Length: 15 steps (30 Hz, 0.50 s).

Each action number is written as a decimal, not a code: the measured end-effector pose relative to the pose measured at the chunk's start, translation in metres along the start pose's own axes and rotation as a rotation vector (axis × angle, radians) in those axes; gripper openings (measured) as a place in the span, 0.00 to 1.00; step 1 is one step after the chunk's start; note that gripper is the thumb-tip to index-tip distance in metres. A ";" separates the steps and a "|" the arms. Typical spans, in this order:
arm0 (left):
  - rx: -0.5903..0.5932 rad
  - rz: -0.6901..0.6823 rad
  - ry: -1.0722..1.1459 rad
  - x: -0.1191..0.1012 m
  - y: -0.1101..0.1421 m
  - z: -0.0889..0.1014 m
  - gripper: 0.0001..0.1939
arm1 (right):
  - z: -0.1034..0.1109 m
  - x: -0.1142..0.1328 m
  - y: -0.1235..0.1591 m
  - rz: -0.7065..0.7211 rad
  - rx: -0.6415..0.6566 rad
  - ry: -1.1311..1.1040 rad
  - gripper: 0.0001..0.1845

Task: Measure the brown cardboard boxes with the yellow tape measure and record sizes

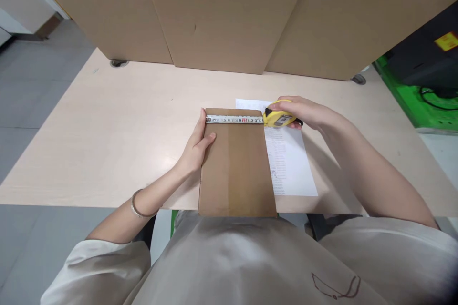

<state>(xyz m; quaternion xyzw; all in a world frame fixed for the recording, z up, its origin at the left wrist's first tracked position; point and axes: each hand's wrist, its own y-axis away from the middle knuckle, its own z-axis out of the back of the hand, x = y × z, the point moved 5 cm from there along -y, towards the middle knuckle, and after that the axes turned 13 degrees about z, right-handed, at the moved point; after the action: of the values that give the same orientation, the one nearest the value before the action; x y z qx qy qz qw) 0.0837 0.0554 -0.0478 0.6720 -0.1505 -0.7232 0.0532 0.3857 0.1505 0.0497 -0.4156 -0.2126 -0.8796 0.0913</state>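
A brown cardboard box [236, 171] with a strip of tape down its middle lies at the table's front edge. My left hand [198, 145] is closed on the box's left side, thumb on top and fingers along the edge near the blade's end. My right hand [298, 109] grips a yellow tape measure [281, 116] just past the box's right edge. Its white blade [234, 119] is pulled out across the far end of the box, from the left edge to the case. Partly under the box and the tape measure is a printed paper sheet [293, 167].
Large cardboard boxes [225, 19] stand stacked along the back of the pale wooden table [107, 128]. To the right are a green surface [404, 90] and a dark object with a yellow label [447, 41]. Cable holes [119, 63] sit near the table's back corners.
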 end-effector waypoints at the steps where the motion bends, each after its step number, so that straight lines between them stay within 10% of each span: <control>1: 0.001 0.000 0.001 0.000 0.000 0.000 0.52 | 0.000 0.000 0.000 0.000 -0.005 -0.002 0.22; 15: 0.014 -0.001 0.030 -0.001 0.001 -0.002 0.52 | 0.000 0.016 0.011 -0.063 0.058 0.072 0.24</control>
<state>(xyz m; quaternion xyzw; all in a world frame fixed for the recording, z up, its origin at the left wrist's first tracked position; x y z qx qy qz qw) 0.0852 0.0544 -0.0468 0.6833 -0.1546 -0.7119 0.0502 0.3795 0.1407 0.0657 -0.3739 -0.2476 -0.8899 0.0833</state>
